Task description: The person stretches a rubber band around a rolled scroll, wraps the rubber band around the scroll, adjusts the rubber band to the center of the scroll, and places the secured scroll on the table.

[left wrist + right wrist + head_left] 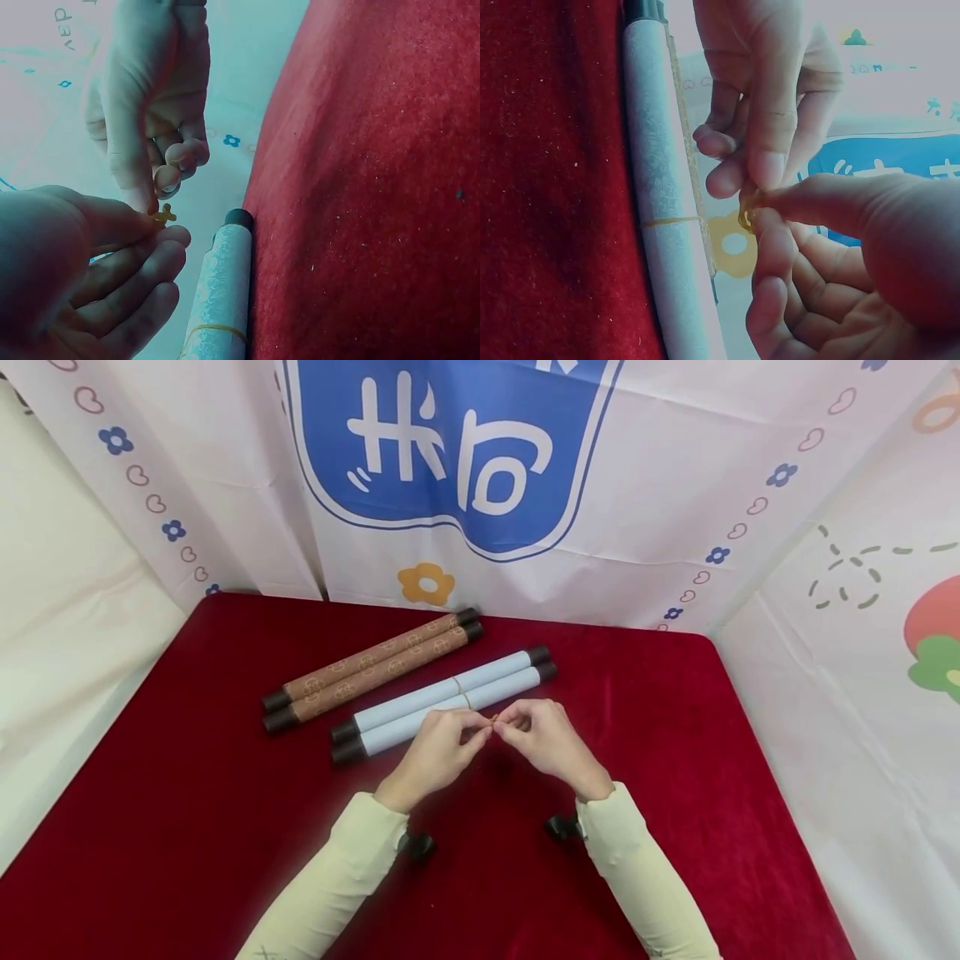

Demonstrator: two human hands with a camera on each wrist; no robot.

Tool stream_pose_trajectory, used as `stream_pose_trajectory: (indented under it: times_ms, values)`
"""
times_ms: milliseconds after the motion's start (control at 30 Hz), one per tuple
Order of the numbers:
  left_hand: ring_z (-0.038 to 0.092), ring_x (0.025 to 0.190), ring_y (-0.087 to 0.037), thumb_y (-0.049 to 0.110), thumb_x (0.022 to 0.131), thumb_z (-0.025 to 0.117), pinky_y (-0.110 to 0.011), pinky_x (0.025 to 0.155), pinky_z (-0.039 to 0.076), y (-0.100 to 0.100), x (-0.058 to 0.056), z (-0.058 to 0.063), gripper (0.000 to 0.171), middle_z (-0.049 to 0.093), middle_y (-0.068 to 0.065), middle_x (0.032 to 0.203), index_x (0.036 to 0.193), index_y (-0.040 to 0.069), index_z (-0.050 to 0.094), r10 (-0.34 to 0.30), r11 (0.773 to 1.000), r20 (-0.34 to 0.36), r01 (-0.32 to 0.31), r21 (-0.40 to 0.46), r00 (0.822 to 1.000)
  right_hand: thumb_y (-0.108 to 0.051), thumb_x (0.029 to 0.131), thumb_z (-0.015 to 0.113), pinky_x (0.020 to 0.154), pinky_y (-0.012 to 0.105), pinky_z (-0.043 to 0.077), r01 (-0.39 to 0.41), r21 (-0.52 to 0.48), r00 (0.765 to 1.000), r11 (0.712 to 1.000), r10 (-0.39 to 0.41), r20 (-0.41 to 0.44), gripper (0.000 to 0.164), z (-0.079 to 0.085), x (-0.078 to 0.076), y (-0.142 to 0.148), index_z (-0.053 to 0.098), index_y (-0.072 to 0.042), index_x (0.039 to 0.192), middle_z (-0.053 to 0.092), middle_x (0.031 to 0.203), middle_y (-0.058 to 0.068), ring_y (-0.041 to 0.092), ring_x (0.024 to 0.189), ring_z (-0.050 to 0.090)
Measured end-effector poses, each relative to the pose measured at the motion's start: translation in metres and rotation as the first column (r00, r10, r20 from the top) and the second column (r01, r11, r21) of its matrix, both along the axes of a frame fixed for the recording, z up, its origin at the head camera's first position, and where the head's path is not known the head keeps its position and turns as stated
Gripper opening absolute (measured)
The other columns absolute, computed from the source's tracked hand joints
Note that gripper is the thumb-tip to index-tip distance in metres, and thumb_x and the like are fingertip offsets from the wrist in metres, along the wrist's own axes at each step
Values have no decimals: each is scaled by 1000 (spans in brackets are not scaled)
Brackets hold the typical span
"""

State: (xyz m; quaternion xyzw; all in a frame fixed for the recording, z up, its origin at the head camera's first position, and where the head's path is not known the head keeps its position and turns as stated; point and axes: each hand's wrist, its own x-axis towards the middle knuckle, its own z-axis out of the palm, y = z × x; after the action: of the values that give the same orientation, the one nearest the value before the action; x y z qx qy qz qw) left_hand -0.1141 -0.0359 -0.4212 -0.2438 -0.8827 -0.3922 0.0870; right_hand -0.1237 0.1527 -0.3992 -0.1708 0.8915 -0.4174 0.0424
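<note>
Both hands meet above the middle of the desk (187,827), which is covered in deep red velvet cloth. The left hand (437,752) and the right hand (546,739) each pinch one side of a small yellow rubber band (494,718) between thumb and forefinger, fingertips almost touching each other. In the right wrist view the little band (747,211) sits squeezed between the two thumbs and forefingers, with the other fingers loosely curled below. In the left wrist view it (161,217) shows as a small twisted loop just at the fingertips.

Just beyond the hands, toward the far edge of the desk, lies a pair of pale blue rolled scrolls with dark end caps (442,700), side by side and slanting from near left to far right. A thin yellow band around the pale blue pair (459,692) circles them near their middle. The hands hover just in front of this pair, the band held slightly above the cloth.

Farther toward the far left corner lies a pair of brown patterned rolled scrolls with dark end caps (371,668), parallel to the blue pair and close beside it.

A white printed cloth backdrop with a blue emblem (450,452) rises behind the far edge.
</note>
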Motion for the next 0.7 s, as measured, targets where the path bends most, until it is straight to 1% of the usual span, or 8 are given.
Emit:
stream_pose_trajectory:
  times_ms: [133,233,367,467,533,633,700]
  values:
    - [63,71,-3,14,89,66,-20,63,52,1,1,1,11,73,3,85,88,13,76,5,1000,7,-5,16,1000,-15,86,67,65,24,54,14,13,1000,1000,-14,-1,4,-2,1,-2,71,-14,85,70,78,-3,7,68,63]
    - [60,63,0,13,85,67,-17,59,50,0,0,1,10,71,5,76,82,14,76,27,998,2,-28,49,1000,-17,84,66,62,25,53,28,21,1000,999,-28,1,4,-4,1,-1,69,-15,82,68,75,-3,9,65,62]
    - [56,57,2,12,79,67,-17,55,47,-6,-4,2,10,67,9,65,74,18,75,93,993,-6,-92,67,996,-19,83,64,58,27,51,57,32,998,998,-57,9,4,-4,-2,5,65,-16,80,65,72,-3,12,62,59]
    - [55,54,0,15,76,66,-19,55,46,-17,-9,4,11,65,11,61,70,22,73,147,988,-1,-147,48,989,-21,83,62,58,29,50,87,34,996,996,-87,10,5,-2,-6,15,64,-16,82,65,72,-1,14,61,58]
    - [56,54,-2,17,75,66,-21,56,47,-27,-13,6,11,65,10,60,69,23,72,187,982,9,-188,30,982,-21,83,61,61,31,50,110,35,994,993,-111,7,6,1,-9,23,64,-16,83,65,75,0,15,63,58]
    - [56,54,-4,20,73,66,-24,56,46,-42,-19,8,10,64,10,58,66,25,71,254,967,35,-254,-7,966,-21,83,59,64,32,50,162,29,987,986,-161,-3,6,4,-12,35,63,-16,85,64,77,1,17,66,58]
    - [56,54,-5,20,73,66,-25,56,46,-50,-22,8,10,63,10,58,65,25,69,274,962,62,-272,-27,960,-20,83,59,65,33,50,182,20,983,983,-181,-10,5,6,-15,41,63,-17,85,64,78,0,18,67,58]
